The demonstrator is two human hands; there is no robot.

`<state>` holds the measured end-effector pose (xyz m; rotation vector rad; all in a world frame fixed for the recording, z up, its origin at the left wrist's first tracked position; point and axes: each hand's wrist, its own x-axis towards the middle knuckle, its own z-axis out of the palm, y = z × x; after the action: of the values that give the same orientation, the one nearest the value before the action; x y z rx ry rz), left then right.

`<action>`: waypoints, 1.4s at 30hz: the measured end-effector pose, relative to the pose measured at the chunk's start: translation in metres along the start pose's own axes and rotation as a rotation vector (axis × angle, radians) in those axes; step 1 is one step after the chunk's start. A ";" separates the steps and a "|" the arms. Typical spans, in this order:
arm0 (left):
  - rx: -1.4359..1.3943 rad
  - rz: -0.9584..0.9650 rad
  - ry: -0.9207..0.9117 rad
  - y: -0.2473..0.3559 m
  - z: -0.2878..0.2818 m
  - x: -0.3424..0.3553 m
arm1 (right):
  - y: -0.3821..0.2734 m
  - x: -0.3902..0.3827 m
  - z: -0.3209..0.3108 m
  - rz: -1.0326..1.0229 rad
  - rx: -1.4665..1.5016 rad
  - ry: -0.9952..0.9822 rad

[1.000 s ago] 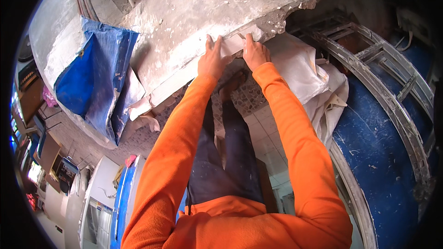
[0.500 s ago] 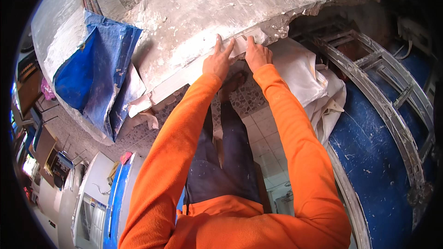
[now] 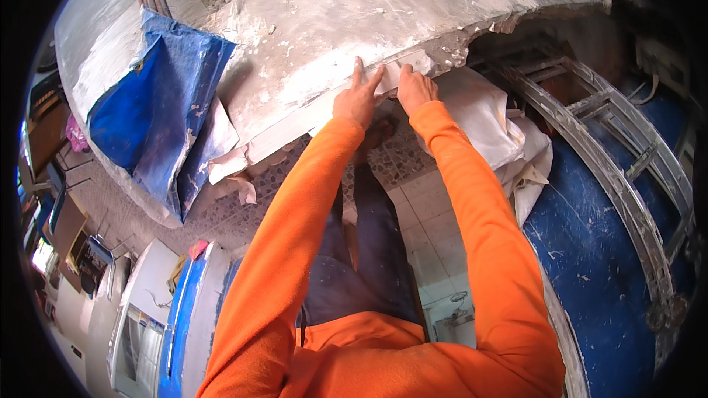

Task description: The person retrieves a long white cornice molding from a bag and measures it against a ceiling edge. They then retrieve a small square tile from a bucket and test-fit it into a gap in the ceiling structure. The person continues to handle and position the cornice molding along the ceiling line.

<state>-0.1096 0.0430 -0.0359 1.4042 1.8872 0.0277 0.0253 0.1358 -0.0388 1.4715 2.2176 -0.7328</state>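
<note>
A pale strip (image 3: 295, 127) is seen along the broken front edge of a grey concrete slab (image 3: 317, 22), ahead of the person. The left hand (image 3: 355, 105) is laid at the strip with two fingers spread apart and extended toward the slab; its thumb is hidden. The right hand (image 3: 418, 92) is placed just beside it, near the strip's right end, with fingers bent at the edge; whether the strip is pinched there cannot be told. Both arms are covered by orange sleeves (image 3: 269, 243). To the left, a creased blue sheet (image 3: 198, 81) is draped over the slab's edge. To the right, a crumpled white sheet (image 3: 476, 112) is shown below the edge, and a metal ladder (image 3: 601, 107) is seen beyond it, beside a scuffed blue board (image 3: 582, 250).
</note>
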 end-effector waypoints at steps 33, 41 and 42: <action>-0.018 -0.096 0.072 0.011 0.006 -0.006 | 0.000 -0.002 0.003 -0.004 -0.057 -0.087; -0.003 -0.126 0.054 0.012 0.007 -0.005 | 0.004 -0.008 0.003 -0.013 -0.071 -0.067; -0.001 -0.127 0.049 0.012 0.007 -0.005 | 0.004 -0.009 0.004 -0.013 -0.072 -0.067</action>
<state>-0.0958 0.0409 -0.0332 1.2911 2.0124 0.0010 0.0324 0.1286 -0.0377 1.3798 2.1823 -0.6892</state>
